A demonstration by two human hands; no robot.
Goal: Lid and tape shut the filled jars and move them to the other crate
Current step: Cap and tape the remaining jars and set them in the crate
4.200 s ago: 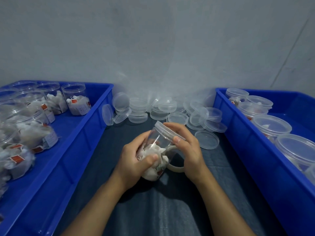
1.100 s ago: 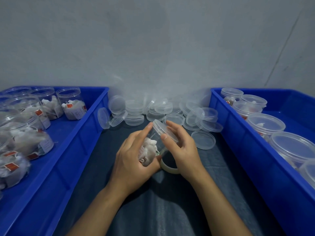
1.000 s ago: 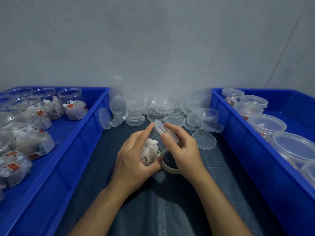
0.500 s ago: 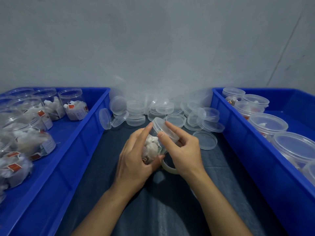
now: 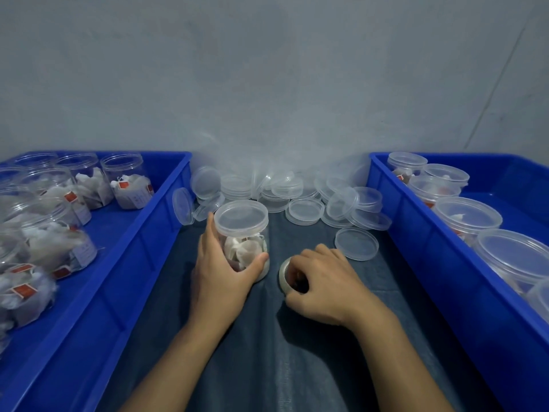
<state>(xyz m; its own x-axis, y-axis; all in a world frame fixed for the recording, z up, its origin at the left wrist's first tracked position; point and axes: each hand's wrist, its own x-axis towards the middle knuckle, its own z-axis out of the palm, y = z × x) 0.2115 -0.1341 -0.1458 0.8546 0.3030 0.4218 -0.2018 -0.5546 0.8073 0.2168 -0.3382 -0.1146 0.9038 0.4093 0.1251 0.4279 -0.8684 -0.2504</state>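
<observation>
My left hand (image 5: 218, 272) grips the jar (image 5: 244, 243), upright, lid (image 5: 241, 217) upward; my right hand's (image 5: 322, 288) fingers curl round the tape (image 5: 284, 278)

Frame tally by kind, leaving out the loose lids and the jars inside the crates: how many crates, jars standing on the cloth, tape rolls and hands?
Blue crates: 2
Lidded jar on the cloth: 1
Tape roll: 1
Hands: 2, left hand gripping the jar, right hand on the roll
Total: 6
</observation>
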